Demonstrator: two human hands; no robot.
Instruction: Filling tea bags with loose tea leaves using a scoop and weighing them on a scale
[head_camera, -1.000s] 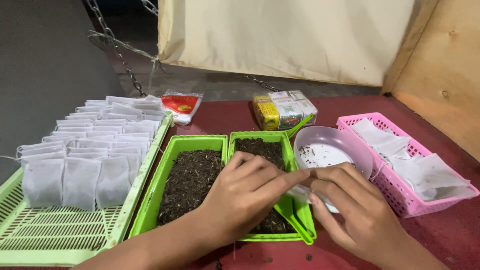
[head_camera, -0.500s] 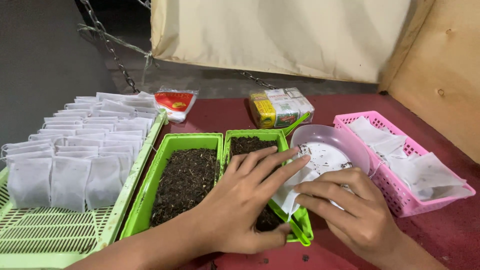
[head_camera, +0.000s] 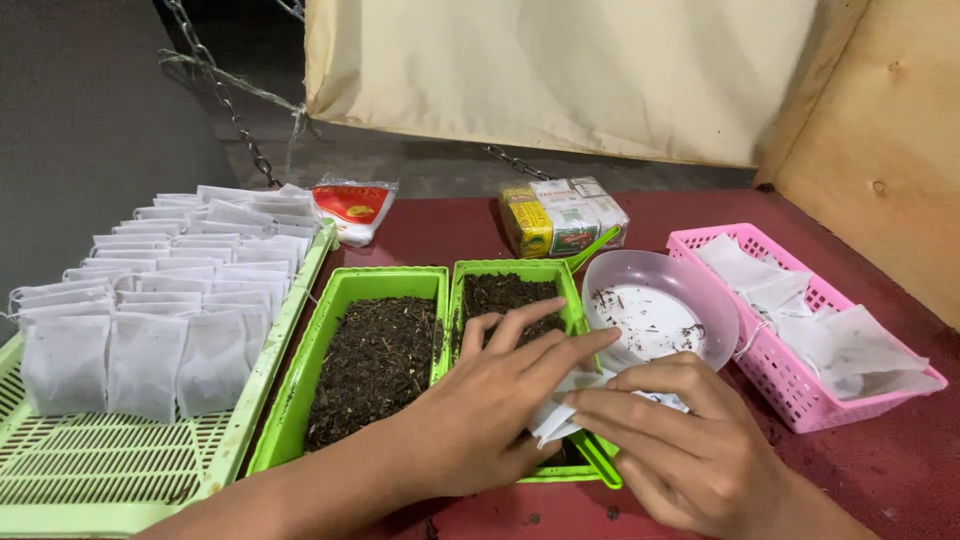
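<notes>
Over green tray (head_camera: 590, 455): L hand (head_camera: 480, 420) & R hand (head_camera: 690, 450) fingers pinch white sachet (head_camera: 556, 418).

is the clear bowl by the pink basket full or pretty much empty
Nearly empty. The clear bowl shows its pale bottom with only scattered dark flecks, unlike the two green trays beside it, which are filled with dark loose material.

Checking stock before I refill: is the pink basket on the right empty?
No, the pink basket holds several flat white paper bags piled inside it.
</notes>
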